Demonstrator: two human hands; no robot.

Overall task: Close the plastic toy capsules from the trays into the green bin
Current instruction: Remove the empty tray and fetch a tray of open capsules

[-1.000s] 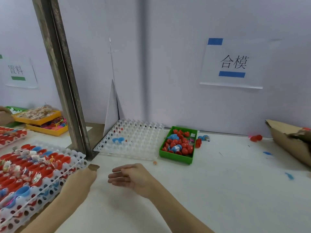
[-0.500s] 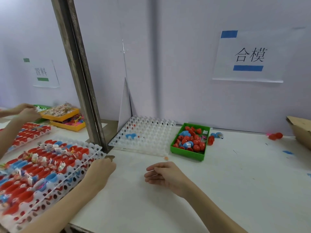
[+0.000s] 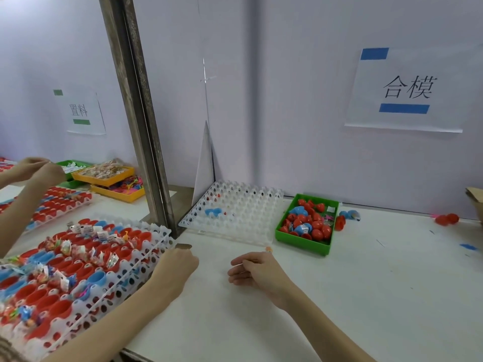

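Observation:
A white grid tray (image 3: 163, 232) full of open red and blue capsule halves and small wrapped toys lies at the left, stacked on another tray. My left hand (image 3: 175, 265) grips its right edge, fingers curled over the rim. My right hand (image 3: 252, 270) rests on the white table, fingers loosely curled, holding nothing. Farther back sits a nearly empty white grid tray (image 3: 245, 220) with a blue capsule (image 3: 213, 212) in it. To its right stands the green bin (image 3: 300, 242) holding several closed red and blue capsules.
A rusty metal post (image 3: 141, 126) rises between the two stations. Another person's hands (image 3: 39, 171) work at the far left near yellow bins (image 3: 104, 175). Loose capsules (image 3: 341, 222) lie beside the green bin, others (image 3: 447, 219) near a cardboard box (image 3: 474, 202).
The view has swung left, bringing the other person's hands and more of the full tray into sight. My hands stay where they were on the tray edge and table.

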